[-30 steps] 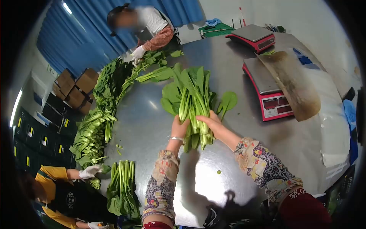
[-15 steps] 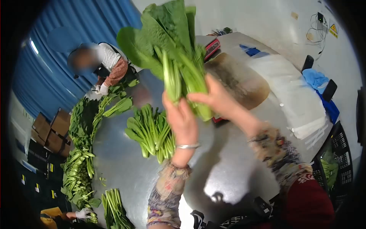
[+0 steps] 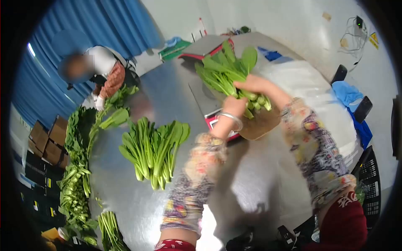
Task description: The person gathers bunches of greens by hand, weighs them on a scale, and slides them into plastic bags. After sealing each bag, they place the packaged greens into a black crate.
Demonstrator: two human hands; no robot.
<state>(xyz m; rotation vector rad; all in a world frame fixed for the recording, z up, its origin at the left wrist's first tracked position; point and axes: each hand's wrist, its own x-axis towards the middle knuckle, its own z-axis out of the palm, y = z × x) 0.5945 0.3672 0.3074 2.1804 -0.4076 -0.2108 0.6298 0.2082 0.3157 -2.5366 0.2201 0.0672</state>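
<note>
Above the metal table (image 3: 184,96), greens (image 3: 234,73) extend beyond the left hand (image 3: 235,106).

The worktop (image 3: 201,167) was smooth metal, its grey surface glossy under bright reflections. The curtain (image 3: 96,33) looked like pleated blue cloth. The boxes (image 3: 52,144) appeared matt brown cardboard, the bracelet (image 3: 231,119) shiny metal, and the crate (image 3: 370,184) black perforated plastic.
</note>
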